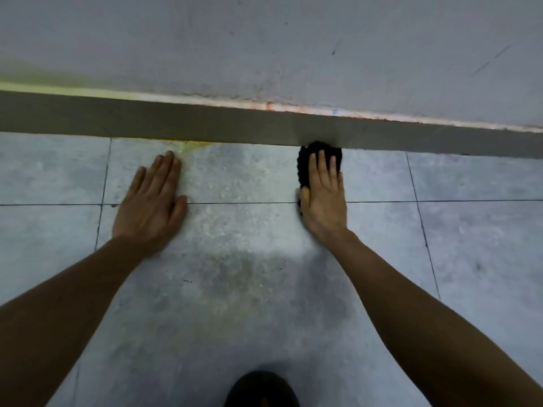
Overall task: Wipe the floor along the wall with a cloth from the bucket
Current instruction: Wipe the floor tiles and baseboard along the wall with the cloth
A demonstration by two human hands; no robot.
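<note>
right hand [323, 195] flat, fingers spread, pressing black cloth [307, 160] on floor tile [241, 230], cloth edge touching dark skirting [205, 124] to reach the wall line; left hand [152, 201] open flat, likely bracing; bucket unseen

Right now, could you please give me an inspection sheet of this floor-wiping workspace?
Surface: grey tiled floor, mottled, with a yellowish stain by the skirting.
Job's things: dark cloth flat on the floor, its far edge touching the dark skirting; bucket not in view.
Clutter: nothing seen.
Grippers: right hand pressed flat on the cloth; left hand flat on bare tile, empty.
Cables: nothing seen.
Surroundings: scuffed grey wall above the skirting; a dark shoe at the bottom edge.
</note>
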